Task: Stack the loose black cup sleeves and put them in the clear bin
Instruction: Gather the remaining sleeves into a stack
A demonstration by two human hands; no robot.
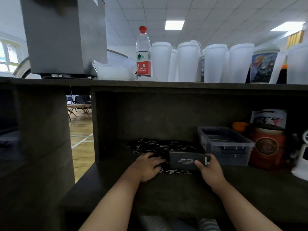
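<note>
Several loose black cup sleeves [160, 145] with white print lie scattered on the dark lower shelf. My left hand [147, 165] rests flat on the near part of that pile, fingers spread. My right hand [210, 170] grips a black sleeve stack [185, 160] upright by its right end, thumb on the front face. The clear bin [225, 145] stands just right of the held stack, with dark sleeves lying inside it.
A red-brown canister [266, 145] and an orange thing stand right of the bin. On the upper counter [150, 84] are a water bottle [143, 52], several white cups and a grey machine [65, 35]. The shelf's left wall [100, 127] is near my left hand.
</note>
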